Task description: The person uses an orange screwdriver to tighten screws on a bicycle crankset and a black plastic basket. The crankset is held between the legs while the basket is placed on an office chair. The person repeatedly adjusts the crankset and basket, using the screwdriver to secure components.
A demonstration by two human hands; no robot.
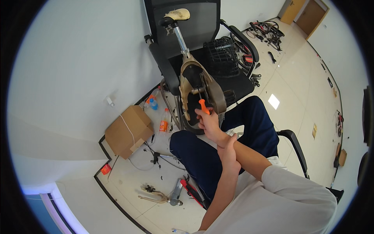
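Note:
In my right hand (209, 121) is a screwdriver with an orange handle (203, 106), its shaft pointing up into a beige bicycle frame (212, 89). Whether the tip sits on a screw is too small to tell. My left hand (229, 155) is wrapped around my right wrist. The frame leans upright against an office chair, with a dark opening in its middle. From its top rises a silver seat post (180, 39) carrying a worn, pale saddle (177, 15).
A black wire basket (222, 56) rests on the black office chair (243, 87). To the left are a cardboard box (126, 130) and an orange drink bottle (164, 121). A fork-like beige part (154, 196) lies on the floor near me. Bicycle parts (269, 34) are heaped far right.

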